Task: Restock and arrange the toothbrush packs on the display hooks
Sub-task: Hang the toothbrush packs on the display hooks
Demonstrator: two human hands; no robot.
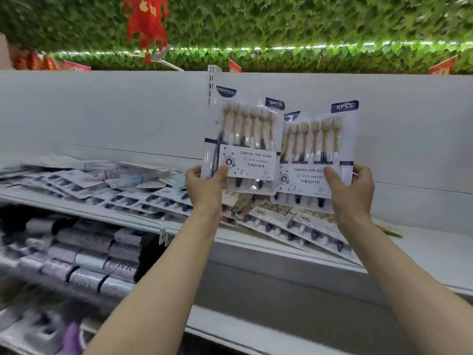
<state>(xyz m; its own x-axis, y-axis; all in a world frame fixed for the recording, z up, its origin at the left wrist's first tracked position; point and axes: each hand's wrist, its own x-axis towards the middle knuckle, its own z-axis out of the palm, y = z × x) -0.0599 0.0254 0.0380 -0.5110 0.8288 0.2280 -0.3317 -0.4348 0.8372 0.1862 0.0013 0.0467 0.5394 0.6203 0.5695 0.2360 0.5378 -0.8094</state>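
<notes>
Head view: above the white shelf (256, 243), the left hand (204, 187) pinches one toothbrush pack (243, 139) upright; the right hand (352, 190) pinches a second pack (317, 155), overlapping beside it.

White back panel (102, 111) behind a white shelf (422, 252); slotted metal upright (211, 83) at the panel seam. Above, a wall of green leaves (281, 21), a strip of white lights (307, 46), a red hanging ornament (146, 21).
</notes>
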